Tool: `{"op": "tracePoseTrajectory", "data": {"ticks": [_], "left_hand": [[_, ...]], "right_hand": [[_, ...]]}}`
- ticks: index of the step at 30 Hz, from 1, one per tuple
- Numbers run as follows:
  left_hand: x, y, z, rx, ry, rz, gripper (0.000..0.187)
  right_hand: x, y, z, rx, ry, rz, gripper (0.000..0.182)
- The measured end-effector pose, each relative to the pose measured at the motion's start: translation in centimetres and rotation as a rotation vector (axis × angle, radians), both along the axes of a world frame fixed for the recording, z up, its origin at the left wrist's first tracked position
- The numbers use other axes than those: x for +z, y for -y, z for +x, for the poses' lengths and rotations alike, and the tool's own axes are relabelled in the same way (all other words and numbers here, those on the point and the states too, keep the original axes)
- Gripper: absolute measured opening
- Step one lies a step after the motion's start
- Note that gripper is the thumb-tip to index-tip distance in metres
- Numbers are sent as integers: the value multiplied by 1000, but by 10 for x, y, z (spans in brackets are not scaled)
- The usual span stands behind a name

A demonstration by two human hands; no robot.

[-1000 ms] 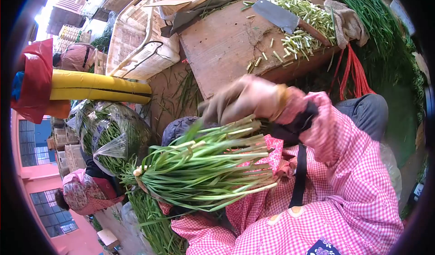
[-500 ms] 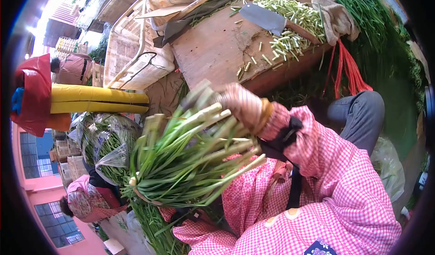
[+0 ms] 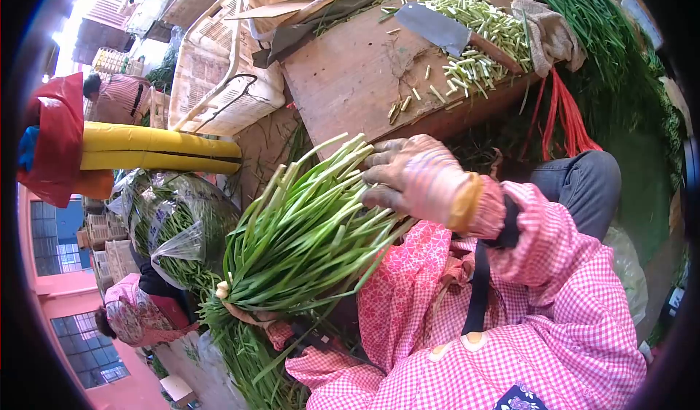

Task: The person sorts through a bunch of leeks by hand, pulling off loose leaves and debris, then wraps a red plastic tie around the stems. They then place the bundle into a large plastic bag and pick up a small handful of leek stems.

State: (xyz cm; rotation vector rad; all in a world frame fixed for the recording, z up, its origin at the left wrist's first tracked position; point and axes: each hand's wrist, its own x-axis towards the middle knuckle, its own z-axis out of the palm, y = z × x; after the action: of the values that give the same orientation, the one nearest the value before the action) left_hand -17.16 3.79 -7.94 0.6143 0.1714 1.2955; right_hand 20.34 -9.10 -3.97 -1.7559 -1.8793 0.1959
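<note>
A bunch of garlic chives, long and green with pale cut ends, fans out in front of my body. Those pale ends point up toward my right hand, which wears a striped, soiled glove. Its fingers are spread and lie at the stalk ends, apparently touching them. My left hand is mostly hidden beneath the lower end of the bunch and is closed around it. Beyond my right hand, a cleaver with a wooden handle rests on a wooden board beside a heap of chopped stalk pieces.
Red ties and a cloth hang at the board's edge. More greens are piled at upper right. A plastic basket, a yellow padded post and a bagged bundle stand ahead. Two people are farther off.
My right hand has moved slightly right and its fingers have spread, after being blurred over the stalk ends. The bunch has lifted a little and its stalks lie more evenly together.
</note>
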Motion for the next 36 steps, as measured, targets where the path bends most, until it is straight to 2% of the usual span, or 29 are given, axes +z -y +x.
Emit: {"op": "tracePoseTrajectory", "data": {"ticks": [2, 3, 4, 6, 7, 10, 11, 13, 14, 16, 17, 19, 20, 21, 22, 23, 24, 25, 27, 29, 30, 32, 33, 34, 35, 36], "left_hand": [[4, 3, 8, -163, 206, -15, 30], [13, 11, 18, -168, 108, 5, 29], [15, 12, 21, -104, 75, -19, 22], [21, 13, 21, 27, 7, -66, 10], [21, 14, 20, 78, 31, -99, 8], [30, 20, 28, 10, 49, -120, 9], [24, 17, 22, -9, 99, -97, 15], [-4, 7, -3, -34, 201, -51, 29], [-14, 5, -13, 341, -80, 2, 29], [21, 11, 26, -216, 0, 187, 31], [25, 14, 31, -120, -10, 109, 25], [30, 17, 32, 84, -36, -45, 13], [30, 17, 30, 89, -31, -42, 13], [26, 17, 27, 94, -26, -40, 13], [22, 16, 25, 93, -24, -43, 13], [19, 17, 24, 205, -112, -44, 13], [19, 16, 24, 189, -106, -50, 13], [19, 15, 24, 179, -96, -55, 14], [26, 19, 28, 134, -37, -118, 12], [21, 16, 21, 185, -186, -63, 15], [18, 13, 15, 205, -261, -37, 17], [17, 6, 1, 159, -139, -187, 24], [17, 6, -2, 142, -72, -260, 28], [15, 8, -4, -2, 81, -137, 37], [12, 6, -14, -45, 163, -191, 36], [7, 3, -26, -85, 246, -245, 35]], "right_hand": [[8, -21, -3, 8, 75, -581, 56], [6, -33, -6, 19, 71, -678, 66], [7, -43, -14, 14, 84, -735, 57], [4, -55, -25, -72, 80, -551, 59], [2, -58, -26, -82, -3, -567, 54], [-7, -57, -18, -31, -127, -744, 48], [-31, -48, -17, -63, -136, -570, 45], [2, -34, -9, -49, 24, -717, 51], [7, -30, -9, -70, 64, -758, 52], [28, -30, -13, -46, 145, -817, 53], [35, -32, -15, -30, 193, -839, 53], [-9, -37, -21, -96, 128, -496, 53], [-13, -38, -23, -124, 94, -325, 53], [-16, -35, -24, -129, 31, -176, 48], [-19, -37, -26, -129, -99, -252, 45], [-15, -40, -27, -135, -230, -328, 41], [-13, -42, -28, -143, -359, -401, 38], [-12, -41, -31, -190, -602, -376, 31], [-27, -42, -34, -141, -1068, -368, 30], [-22, -37, -36, -166, -1449, -379, 23], [-24, -35, -36, -205, -1050, -196, 21], [-27, -35, -30, -249, -227, 145, 16], [-33, -37, -22, -262, -104, 25, 14], [-57, -38, -9, -402, 307, -62, 15], [-54, -36, 14, -496, 290, -312, 13], [-78, -21, 42, -602, 215, -194, 12]]}}
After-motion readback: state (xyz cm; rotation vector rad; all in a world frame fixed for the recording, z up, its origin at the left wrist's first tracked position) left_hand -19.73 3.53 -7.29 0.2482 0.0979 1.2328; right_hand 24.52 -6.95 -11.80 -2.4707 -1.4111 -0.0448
